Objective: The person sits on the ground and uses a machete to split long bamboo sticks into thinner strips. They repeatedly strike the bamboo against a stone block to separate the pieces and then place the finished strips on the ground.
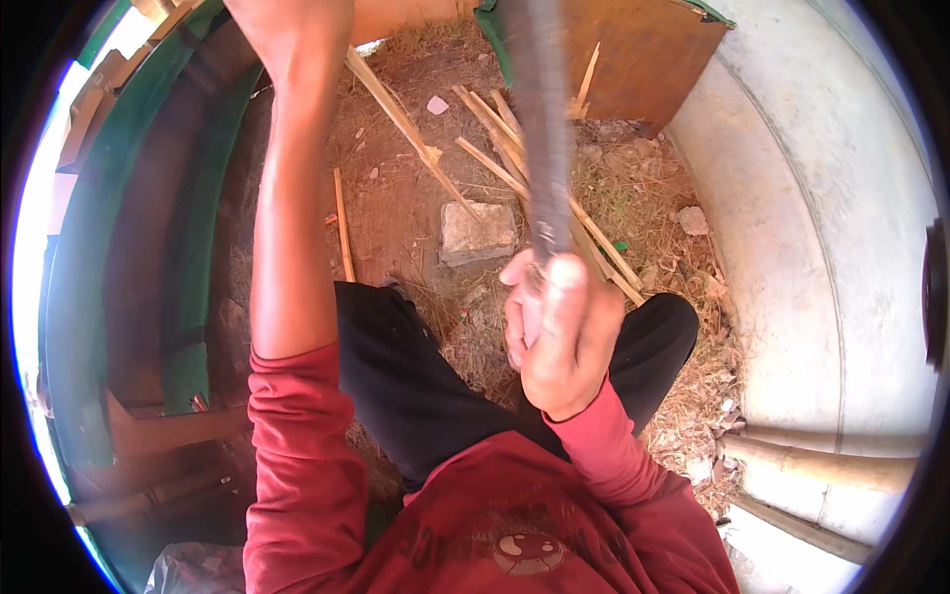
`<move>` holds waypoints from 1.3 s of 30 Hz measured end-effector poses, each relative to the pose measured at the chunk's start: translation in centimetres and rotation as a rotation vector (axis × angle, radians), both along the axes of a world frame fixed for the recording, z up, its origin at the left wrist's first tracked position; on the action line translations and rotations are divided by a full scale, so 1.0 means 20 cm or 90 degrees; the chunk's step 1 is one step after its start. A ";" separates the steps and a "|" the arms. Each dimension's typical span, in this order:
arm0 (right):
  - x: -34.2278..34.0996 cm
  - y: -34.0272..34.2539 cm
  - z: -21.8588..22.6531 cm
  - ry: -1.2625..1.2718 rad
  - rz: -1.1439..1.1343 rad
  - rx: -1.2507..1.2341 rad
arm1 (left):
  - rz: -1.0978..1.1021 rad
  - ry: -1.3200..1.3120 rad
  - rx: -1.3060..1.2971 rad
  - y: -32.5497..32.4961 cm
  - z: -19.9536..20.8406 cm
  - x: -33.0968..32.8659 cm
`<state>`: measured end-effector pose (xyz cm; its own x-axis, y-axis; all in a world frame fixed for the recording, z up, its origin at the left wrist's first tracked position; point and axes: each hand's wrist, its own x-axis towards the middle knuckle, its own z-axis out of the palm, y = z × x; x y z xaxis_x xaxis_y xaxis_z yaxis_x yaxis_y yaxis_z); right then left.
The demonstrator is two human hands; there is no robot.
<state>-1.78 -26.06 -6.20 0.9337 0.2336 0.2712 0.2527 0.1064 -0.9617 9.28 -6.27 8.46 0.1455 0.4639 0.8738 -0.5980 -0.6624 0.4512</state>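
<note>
My left hand (297, 38) reaches up to the top edge, where its fingers are cut off from sight. A split wooden stick (396, 114) slants down from this hand, and its lower tip meets a pale stone block (479, 234) on the ground. In my right hand (564, 332), fingers wrap round the handle end of a machete (547, 139). Its long dark blade points up and away, smeared by motion. Behind the blade, several split sticks (584, 223) lie on the ground past my right knee.
Another thin stick (342, 226) lies left of the block. A pale curved wall (792, 218) rises on the right, with bamboo poles (821, 461) near its foot. A brown board (643, 64) stands at the back; green and dark panels (139, 247) line the left.
</note>
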 end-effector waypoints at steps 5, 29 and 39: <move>0.07 0.13 -0.45 0.004 -0.059 -0.355 | 0.000 0.030 -0.032 -0.04 -0.02 0.00; 0.07 0.02 -0.04 -0.008 -0.012 -0.116 | 0.039 0.029 -0.015 0.07 -0.01 0.05; 0.03 0.14 -0.56 -0.010 -0.111 -0.390 | -0.029 0.044 -0.113 0.03 -0.08 0.01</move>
<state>-1.11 -23.25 -17.46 0.9689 0.1963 0.1505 0.2316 -0.5055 -0.8312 9.48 -5.69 6.91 0.2265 0.6011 0.7664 -0.5889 -0.5422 0.5993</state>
